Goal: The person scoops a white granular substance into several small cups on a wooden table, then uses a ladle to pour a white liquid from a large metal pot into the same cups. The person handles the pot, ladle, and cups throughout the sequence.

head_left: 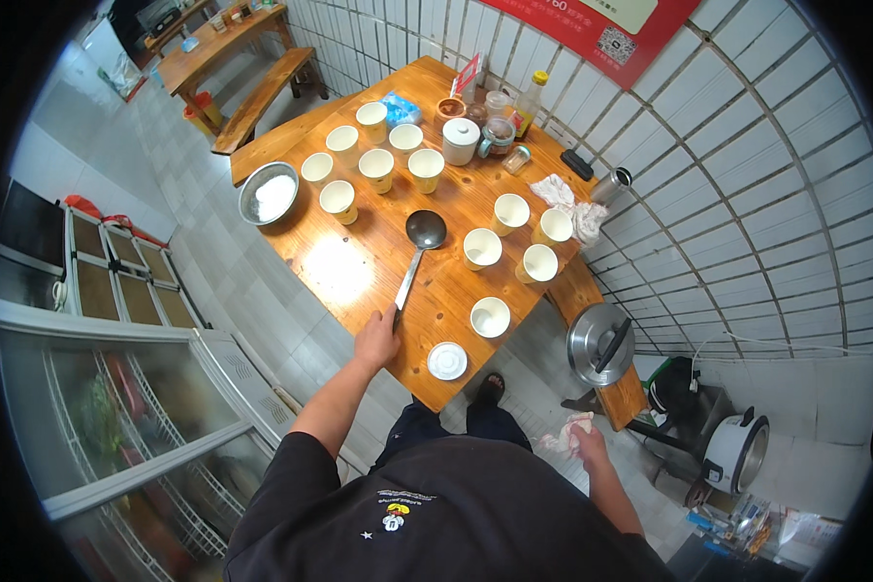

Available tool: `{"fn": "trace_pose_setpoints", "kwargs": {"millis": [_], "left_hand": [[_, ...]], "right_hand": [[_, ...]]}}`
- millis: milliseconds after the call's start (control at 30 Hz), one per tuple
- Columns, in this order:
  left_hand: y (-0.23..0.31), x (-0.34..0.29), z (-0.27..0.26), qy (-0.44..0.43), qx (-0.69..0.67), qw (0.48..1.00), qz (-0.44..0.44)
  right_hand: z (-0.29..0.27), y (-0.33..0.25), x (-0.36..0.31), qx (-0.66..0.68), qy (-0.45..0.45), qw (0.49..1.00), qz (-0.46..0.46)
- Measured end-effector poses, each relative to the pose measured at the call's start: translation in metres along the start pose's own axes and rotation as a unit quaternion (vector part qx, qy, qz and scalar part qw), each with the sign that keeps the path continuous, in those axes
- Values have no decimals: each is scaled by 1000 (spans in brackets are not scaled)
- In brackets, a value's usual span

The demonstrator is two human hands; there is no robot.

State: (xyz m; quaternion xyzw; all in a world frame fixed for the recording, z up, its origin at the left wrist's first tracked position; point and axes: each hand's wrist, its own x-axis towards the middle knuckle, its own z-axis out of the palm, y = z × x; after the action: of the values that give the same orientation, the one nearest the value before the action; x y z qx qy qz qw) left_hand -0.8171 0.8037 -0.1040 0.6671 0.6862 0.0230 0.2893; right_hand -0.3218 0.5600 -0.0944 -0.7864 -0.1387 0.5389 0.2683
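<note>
My left hand is closed around the handle end of a long metal ladle, whose dark bowl rests over the middle of the wooden table. Low at my right side, my right hand grips a crumpled pale cloth, away from the tabletop. Several paper cups stand upright in two groups, one beyond the ladle to the left, including a near cup, the other to its right. A lone cup sits closer to me, beside a round white lid. The cups' insides look pale.
On the wooden table, a metal bowl holding something white sits at the left edge. Jars, a white lidded pot and a bottle line the wall side. A large metal lid lies on the bench; a rice cooker stands at right.
</note>
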Motion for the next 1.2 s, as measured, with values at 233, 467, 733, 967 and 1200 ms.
{"fn": "trace_pose_setpoints", "kwargs": {"millis": [233,467,733,967,1200], "left_hand": [[13,49,-13,-4,24,998,55],[40,116,-18,-8,61,997,52],[64,134,-28,-3,33,998,48],[69,71,-29,178,-38,983,5],[140,-52,-18,276,-65,958,-38]], "right_hand": [[6,0,-16,43,27,999,9],[7,-4,-34,38,31,999,-9],[-6,-65,-8,-150,66,981,-108],[22,-262,142,-325,93,905,-259],[78,-389,261,-459,60,822,-333]]}}
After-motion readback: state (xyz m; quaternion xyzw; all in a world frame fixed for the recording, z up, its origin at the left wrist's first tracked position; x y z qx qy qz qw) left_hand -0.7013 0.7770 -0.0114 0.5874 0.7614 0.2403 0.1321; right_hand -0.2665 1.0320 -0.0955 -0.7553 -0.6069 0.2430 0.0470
